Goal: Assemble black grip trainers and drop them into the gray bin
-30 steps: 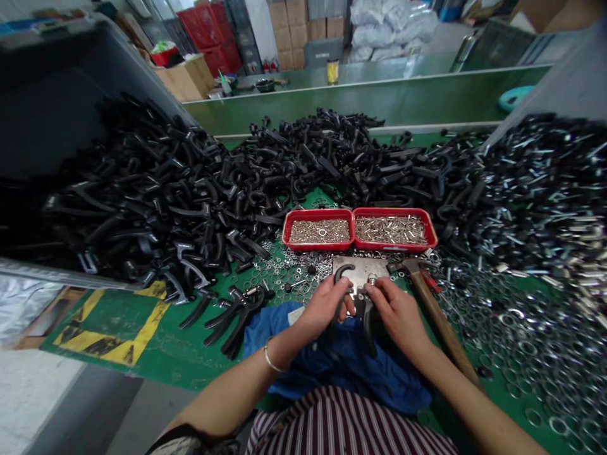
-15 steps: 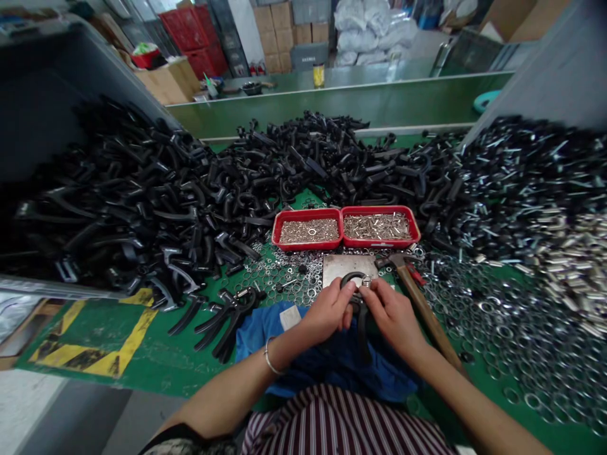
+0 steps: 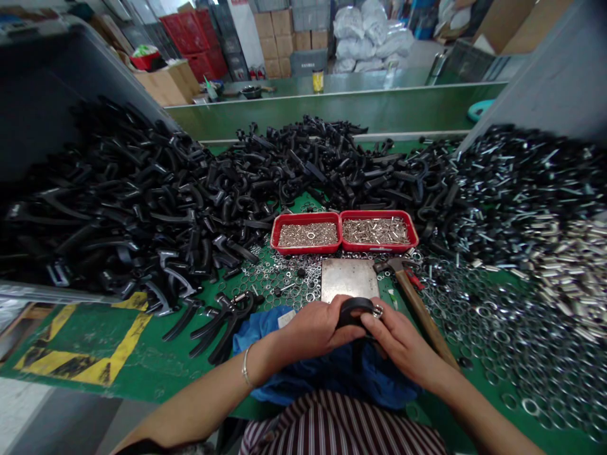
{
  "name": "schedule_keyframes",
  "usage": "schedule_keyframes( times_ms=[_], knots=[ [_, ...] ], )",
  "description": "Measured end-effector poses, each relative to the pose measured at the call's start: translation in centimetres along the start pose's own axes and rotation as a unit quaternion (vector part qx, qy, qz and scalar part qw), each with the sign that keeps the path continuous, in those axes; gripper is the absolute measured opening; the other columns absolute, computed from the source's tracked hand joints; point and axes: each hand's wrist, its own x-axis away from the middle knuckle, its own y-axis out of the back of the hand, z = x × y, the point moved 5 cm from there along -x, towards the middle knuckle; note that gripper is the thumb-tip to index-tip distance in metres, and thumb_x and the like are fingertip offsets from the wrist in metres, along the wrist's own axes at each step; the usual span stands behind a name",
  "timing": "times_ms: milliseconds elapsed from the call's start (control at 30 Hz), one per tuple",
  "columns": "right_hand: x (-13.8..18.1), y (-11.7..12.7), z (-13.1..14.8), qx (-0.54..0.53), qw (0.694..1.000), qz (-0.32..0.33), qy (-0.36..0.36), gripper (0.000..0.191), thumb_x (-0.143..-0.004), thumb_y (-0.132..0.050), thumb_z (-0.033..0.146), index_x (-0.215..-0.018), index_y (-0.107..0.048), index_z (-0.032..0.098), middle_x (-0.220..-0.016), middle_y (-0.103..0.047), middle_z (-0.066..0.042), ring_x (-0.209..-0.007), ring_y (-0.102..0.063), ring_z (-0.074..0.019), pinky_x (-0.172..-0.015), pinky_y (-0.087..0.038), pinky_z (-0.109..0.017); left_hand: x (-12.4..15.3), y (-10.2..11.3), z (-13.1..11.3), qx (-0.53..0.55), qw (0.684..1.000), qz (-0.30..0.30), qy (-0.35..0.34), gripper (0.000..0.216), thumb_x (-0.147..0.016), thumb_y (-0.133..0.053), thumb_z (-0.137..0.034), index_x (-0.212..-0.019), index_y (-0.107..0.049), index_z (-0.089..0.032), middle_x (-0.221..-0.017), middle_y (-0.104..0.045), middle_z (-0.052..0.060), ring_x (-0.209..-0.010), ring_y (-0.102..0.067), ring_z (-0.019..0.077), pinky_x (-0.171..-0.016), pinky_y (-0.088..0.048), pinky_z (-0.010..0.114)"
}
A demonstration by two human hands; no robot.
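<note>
Both hands have drawn back off the square grey steel plate (image 3: 349,279) toward my lap, carrying the curved black plastic handle piece (image 3: 355,308) with them. I see my left hand (image 3: 310,330) curled round its left side, thumb pressed on top. My right hand (image 3: 401,341) is closed on its right end, where a small silver metal ring (image 3: 378,311) sits at the fingertips. The piece hangs between the two grips, just above the crumpled blue cloth (image 3: 258,328). A wooden-handled hammer (image 3: 417,303) lies just beside my right hand.
</note>
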Motion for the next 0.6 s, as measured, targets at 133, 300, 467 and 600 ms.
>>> schedule_keyframes(
  times_ms=[133, 300, 467, 600],
  knots=[
    [0.8, -1.3, -0.5, -0.029, 0.999, 0.033, -0.024, 0.029, -0.101, -0.040, 0.044, -0.100, -0.060, 0.023, -0.098, -0.068, -0.005, -0.095, -0.063, -0.0207, -0.085, -0.051, -0.032, 0.9, 0.0, 0.0, -0.056, 0.995, 0.089, 0.001, 0.068, -0.088, -0.045, -0.071, -0.116, -0.058, -0.011, -0.075, -0.070, 0.016, -0.062, -0.066, 0.0280, -0.052, -0.042, 0.032],
    [1.1, -2.6, -0.9, -0.019, 0.999, 0.014, -0.031, 0.032, -0.100, -0.037, 0.045, -0.094, -0.058, 0.022, -0.091, -0.067, -0.005, -0.088, -0.063, -0.0205, -0.077, -0.052, -0.032, 0.8, 0.5, -0.4, -0.037, 0.992, 0.120, -0.001, 0.062, -0.082, -0.056, -0.070, -0.113, -0.061, -0.016, -0.078, -0.070, 0.014, -0.062, -0.066, 0.0276, -0.050, -0.039, 0.031],
    [-3.2, -0.7, -2.9, 0.071, 0.996, 0.014, -0.049, 0.032, -0.099, -0.039, 0.043, -0.102, -0.059, 0.018, -0.089, -0.068, -0.007, -0.080, -0.064, -0.0213, -0.075, -0.051, -0.035, -2.7, 0.3, 2.3, 0.046, 0.997, 0.062, 0.016, 0.055, -0.080, -0.059, -0.069, -0.102, -0.061, -0.019, -0.075, -0.068, 0.008, -0.055, -0.063, 0.0217, -0.046, -0.036, 0.027],
    [-7.5, 4.9, -4.0, 0.233, 0.967, -0.078, 0.063, 0.029, -0.094, -0.055, 0.036, -0.116, -0.063, 0.019, -0.108, -0.068, -0.010, -0.100, -0.061, -0.0249, -0.089, -0.046, -0.041, -5.4, 0.9, 5.2, -0.010, 0.997, 0.006, 0.070, 0.048, -0.078, -0.063, -0.067, -0.064, -0.056, -0.021, -0.048, -0.050, 0.001, -0.039, -0.048, 0.0172, -0.044, -0.034, 0.027]
  ],
)
